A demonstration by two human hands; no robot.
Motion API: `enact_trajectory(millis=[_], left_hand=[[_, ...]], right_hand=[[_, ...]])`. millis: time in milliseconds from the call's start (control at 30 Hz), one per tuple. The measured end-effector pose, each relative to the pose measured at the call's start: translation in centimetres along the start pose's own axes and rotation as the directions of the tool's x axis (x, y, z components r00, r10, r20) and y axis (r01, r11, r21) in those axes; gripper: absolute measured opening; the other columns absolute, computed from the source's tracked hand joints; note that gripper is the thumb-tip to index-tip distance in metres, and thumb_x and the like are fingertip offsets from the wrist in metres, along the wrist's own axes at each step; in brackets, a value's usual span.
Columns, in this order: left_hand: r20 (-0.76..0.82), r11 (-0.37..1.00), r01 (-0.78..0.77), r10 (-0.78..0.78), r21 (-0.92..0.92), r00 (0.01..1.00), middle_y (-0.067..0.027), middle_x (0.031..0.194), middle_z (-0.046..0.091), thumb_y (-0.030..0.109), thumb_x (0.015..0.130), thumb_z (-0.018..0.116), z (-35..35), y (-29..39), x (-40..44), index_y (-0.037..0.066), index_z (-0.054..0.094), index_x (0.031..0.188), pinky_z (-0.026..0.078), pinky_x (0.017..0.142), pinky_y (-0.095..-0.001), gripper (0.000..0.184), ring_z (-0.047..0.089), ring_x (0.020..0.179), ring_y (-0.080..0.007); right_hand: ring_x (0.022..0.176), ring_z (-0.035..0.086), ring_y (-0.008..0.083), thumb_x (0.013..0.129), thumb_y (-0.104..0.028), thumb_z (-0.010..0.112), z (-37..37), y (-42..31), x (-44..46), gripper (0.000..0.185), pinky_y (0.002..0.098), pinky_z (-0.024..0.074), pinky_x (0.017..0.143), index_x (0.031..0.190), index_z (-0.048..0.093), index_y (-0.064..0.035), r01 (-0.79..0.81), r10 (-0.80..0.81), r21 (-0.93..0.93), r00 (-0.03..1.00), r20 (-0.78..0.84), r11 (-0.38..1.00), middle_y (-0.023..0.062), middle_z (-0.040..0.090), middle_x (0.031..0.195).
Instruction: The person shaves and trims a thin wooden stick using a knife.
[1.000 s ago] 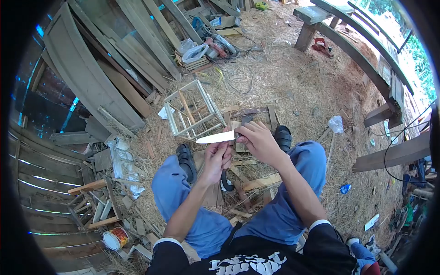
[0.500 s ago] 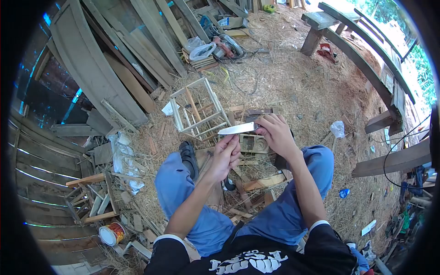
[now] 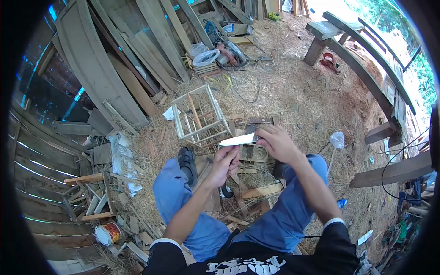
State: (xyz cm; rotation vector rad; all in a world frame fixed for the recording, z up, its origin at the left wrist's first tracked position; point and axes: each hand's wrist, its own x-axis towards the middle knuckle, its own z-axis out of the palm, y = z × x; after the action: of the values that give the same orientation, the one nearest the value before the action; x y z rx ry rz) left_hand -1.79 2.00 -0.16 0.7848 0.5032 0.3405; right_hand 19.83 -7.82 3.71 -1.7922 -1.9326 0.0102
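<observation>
A knife [image 3: 239, 140] with a pale, broad blade lies crosswise in front of me, its tip toward the left. My right hand [image 3: 278, 144] is closed around its handle, which the fingers mostly hide. Beneath the tip end, my left hand [image 3: 222, 166] is closed, with thumb and curled fingers up against the blade. Below the knife, between my knees, sits a greyish block with a round recess [image 3: 253, 153] on the ground. Just beyond my left hand stands a small wooden slatted frame [image 3: 201, 114].
Loose boards [image 3: 263, 191] and scraps lie between my feet. Long planks [image 3: 91, 59] lean at the left, near a wooden rack [image 3: 94, 197] and a paint can [image 3: 107, 234]. Curved timbers on a bench [image 3: 366, 68] stand at the right. Straw and shavings cover the ground.
The knife has shifted slightly downward in view, its blade tilted a little differently. My right forearm has swung outward to the right. Both hands stay at the knife.
</observation>
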Motion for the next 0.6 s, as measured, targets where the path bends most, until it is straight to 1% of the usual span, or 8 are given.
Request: enact_trajectory(millis=[200,233,333,400,433,467,533,600], left_hand=[[0.021,0.997,-0.034,0.036,-0.074,0.999,0.0059,0.066,0.033,0.026,0.105,0.052,-0.5,0.9,-0.3,0.014,0.059,0.105,0.019,0.041,-0.0207,0.014,0.027,0.047,-0.0024],[-0.009,0.999,-0.029,0.029,-0.031,1.0,0.0058,0.066,0.032,0.025,0.106,0.051,-0.1,1.2,-0.3,0.013,0.057,0.1,0.019,0.041,-0.0207,0.015,0.027,0.047,-0.0025],[-0.021,1.0,-0.013,0.012,-0.017,1.0,0.0069,0.066,0.03,0.023,0.106,0.05,-0.4,1.1,-0.2,0.013,0.061,0.117,0.02,0.042,-0.0206,0.019,0.026,0.048,-0.0025],[-0.003,0.998,-0.014,0.014,0.064,1.0,0.0074,0.068,0.03,0.024,0.106,0.049,0.4,1.7,-0.7,0.016,0.055,0.133,0.019,0.041,-0.02,0.029,0.025,0.049,-0.0022],[0.003,0.995,-0.013,0.012,0.104,1.0,0.0077,0.068,0.03,0.024,0.106,0.049,0.8,1.9,-1.1,0.017,0.052,0.142,0.019,0.041,-0.0197,0.036,0.025,0.049,-0.002],[0.109,0.991,-0.004,-0.011,0.131,0.994,0.0078,0.069,0.029,0.024,0.107,0.048,1.0,1.3,-1.8,0.018,0.048,0.146,0.019,0.042,-0.0192,0.04,0.025,0.05,-0.002],[0.314,0.981,0.011,-0.072,0.193,0.947,0.0081,0.069,0.029,0.024,0.107,0.047,1.5,-0.5,-3.3,0.019,0.038,0.154,0.02,0.043,-0.0183,0.048,0.025,0.051,-0.0021],[0.165,0.986,-0.011,-0.016,0.166,0.986,0.0072,0.069,0.03,0.021,0.108,0.044,1.9,-0.7,-3.1,0.017,0.042,0.151,0.022,0.045,-0.0175,0.044,0.026,0.053,-0.003]], right_hand=[[0.095,0.059,0.0262,0.092,-0.03,0.062,0.6,-0.5,1.4,0.024,0.04,0.0412,0.085,0.106,0.061,-0.0108,0.011,-0.007,0.061,0.998,-0.054,0.998,0.0065,0.06,0.091],[0.095,0.059,0.0261,0.092,-0.03,0.062,0.5,-0.4,1.4,0.023,0.0398,0.0412,0.085,0.106,0.062,-0.0111,0.009,-0.005,0.057,0.998,-0.069,0.998,0.0064,0.06,0.091],[0.094,0.059,0.0265,0.092,-0.029,0.062,0.6,-0.5,1.5,0.022,0.0401,0.0416,0.084,0.104,0.062,-0.0111,0.028,-0.023,0.047,0.995,-0.102,0.999,0.0068,0.06,0.089],[0.089,0.06,0.0277,0.092,-0.028,0.062,0.8,-0.1,1.2,0.02,0.0417,0.0424,0.082,0.101,0.062,-0.0101,0.036,-0.034,0.011,0.989,-0.145,0.999,0.0083,0.06,0.087],[0.085,0.06,0.03,0.094,-0.026,0.06,1.2,1.2,0.8,0.018,0.0438,0.0434,0.08,0.098,0.062,-0.0088,-0.099,0.114,0.072,0.958,-0.264,0.993,0.0105,0.061,0.084],[0.08,0.061,0.0324,0.095,-0.024,0.059,1.2,2.8,0.3,0.017,0.046,0.0444,0.077,0.095,0.062,-0.0075,-0.223,0.264,0.152,0.893,-0.365,0.963,0.0128,0.062,0.081],[0.076,0.061,0.0374,0.098,-0.021,0.054,-2.2,5.6,0.2,0.019,0.0489,0.0457,0.072,0.092,0.061,-0.0052,-0.516,0.379,-0.158,0.774,-0.507,0.842,0.0169,0.063,0.079],[0.077,0.062,0.0391,0.099,-0.021,0.053,-3.5,4.2,0.1,0.019,0.0491,0.0458,0.073,0.094,0.062,-0.0051,-0.577,0.565,0.141,0.67,-0.481,0.804,0.017,0.064,0.08]])
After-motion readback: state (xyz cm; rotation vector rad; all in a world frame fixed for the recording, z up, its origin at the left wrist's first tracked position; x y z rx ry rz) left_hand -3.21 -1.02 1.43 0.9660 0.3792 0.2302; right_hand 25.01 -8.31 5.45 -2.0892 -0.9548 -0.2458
